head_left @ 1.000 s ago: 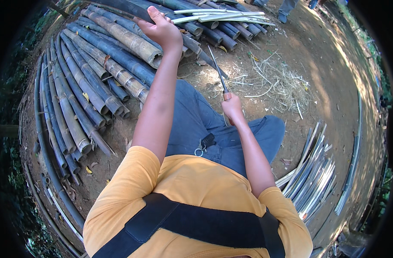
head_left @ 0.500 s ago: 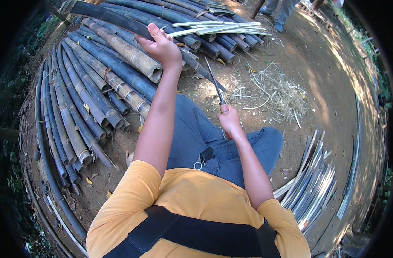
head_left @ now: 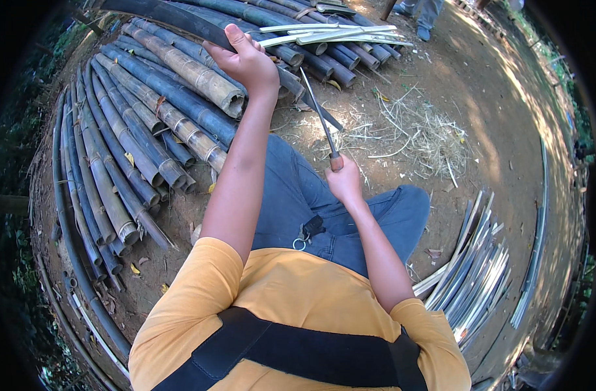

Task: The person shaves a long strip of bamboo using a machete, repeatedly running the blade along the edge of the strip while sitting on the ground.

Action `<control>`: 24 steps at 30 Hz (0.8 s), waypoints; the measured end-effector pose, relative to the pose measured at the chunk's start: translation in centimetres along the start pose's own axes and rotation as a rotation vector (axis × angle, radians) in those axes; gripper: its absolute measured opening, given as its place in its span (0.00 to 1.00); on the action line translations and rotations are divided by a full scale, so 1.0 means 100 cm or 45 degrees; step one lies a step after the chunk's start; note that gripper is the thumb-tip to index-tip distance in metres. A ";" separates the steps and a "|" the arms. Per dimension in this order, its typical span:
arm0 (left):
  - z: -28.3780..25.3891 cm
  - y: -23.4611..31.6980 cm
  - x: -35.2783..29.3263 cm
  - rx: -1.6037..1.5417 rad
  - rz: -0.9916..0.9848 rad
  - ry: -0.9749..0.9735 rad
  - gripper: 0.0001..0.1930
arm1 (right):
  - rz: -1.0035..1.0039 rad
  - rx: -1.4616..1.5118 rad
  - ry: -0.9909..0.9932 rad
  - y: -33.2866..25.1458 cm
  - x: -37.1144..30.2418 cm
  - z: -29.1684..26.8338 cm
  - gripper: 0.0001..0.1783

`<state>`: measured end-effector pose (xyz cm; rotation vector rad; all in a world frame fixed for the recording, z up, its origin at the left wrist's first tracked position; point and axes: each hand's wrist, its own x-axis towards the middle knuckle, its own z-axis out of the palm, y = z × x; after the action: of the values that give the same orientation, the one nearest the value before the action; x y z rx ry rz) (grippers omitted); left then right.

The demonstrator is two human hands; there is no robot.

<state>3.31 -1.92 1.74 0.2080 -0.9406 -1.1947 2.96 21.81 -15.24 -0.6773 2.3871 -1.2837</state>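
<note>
My left hand [head_left: 247,68] is closed around a long dark split bamboo strip [head_left: 167,19], thumb pointing up. The strip slants from the far left down past my hand, and its narrow end lies above my knees. In my right hand [head_left: 344,181] is a slim knife [head_left: 321,117], gripped by its short wooden handle. Its blade points away from me and crosses the strip close to the narrow end. From this angle I cannot tell whether the edge touches the bamboo.
Thick dark bamboo poles [head_left: 180,114] fan out on the left and ahead, with pale split strips [head_left: 337,34] on top. Thin shavings [head_left: 428,140] litter the dirt. Cut strips [head_left: 470,280] lie at my right. A person's legs [head_left: 428,16] stand at the far edge.
My right hand has shifted slightly left, and the knife's blade tip has moved left and farther from me, along the strip. My left hand keeps its hold, with little movement.
</note>
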 end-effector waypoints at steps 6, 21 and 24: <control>-0.002 -0.007 0.008 0.016 -0.052 0.060 0.17 | 0.217 -0.172 -0.020 0.039 0.029 0.005 0.06; -0.017 -0.010 0.024 0.068 -0.031 0.115 0.19 | 0.109 -0.452 -0.074 0.036 0.026 0.008 0.12; -0.023 -0.018 0.035 0.107 -0.050 0.155 0.17 | 0.253 -0.494 -0.047 0.045 0.049 0.001 0.12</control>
<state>3.83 -6.42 1.06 0.3635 -0.8841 -1.1662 -2.13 21.21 -19.46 -0.5408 2.6203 -0.7292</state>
